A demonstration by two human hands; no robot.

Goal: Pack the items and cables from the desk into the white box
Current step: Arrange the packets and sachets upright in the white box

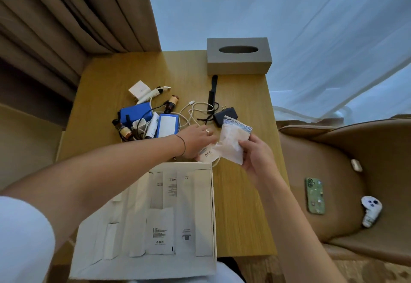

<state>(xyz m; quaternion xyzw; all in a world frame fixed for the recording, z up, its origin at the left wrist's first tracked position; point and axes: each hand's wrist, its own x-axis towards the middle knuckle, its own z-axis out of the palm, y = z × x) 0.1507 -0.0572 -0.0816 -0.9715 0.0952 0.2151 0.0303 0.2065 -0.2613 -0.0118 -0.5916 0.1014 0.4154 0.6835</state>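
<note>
White box [200, 227] open at desk's [242, 205] near edge, paper packets w/ small illegible print lying inside.
Left hand [198, 140] reaches past box, fingers fairly straight, touching a white packet [205, 155] by the cables [195, 113]; right hand [255, 153] grips a crinkled white sachet [233, 140], blue-striped top, above desk.

- The left arm, bare below a white sleeve, reaches forward and to the right across the body.
- The left hand [198, 141] lies palm down, fingers extended, with a ring on one finger and a thin band at the wrist.
- The right hand [255, 156] is raised, its fingers curled round a white packet [231, 142].
</note>
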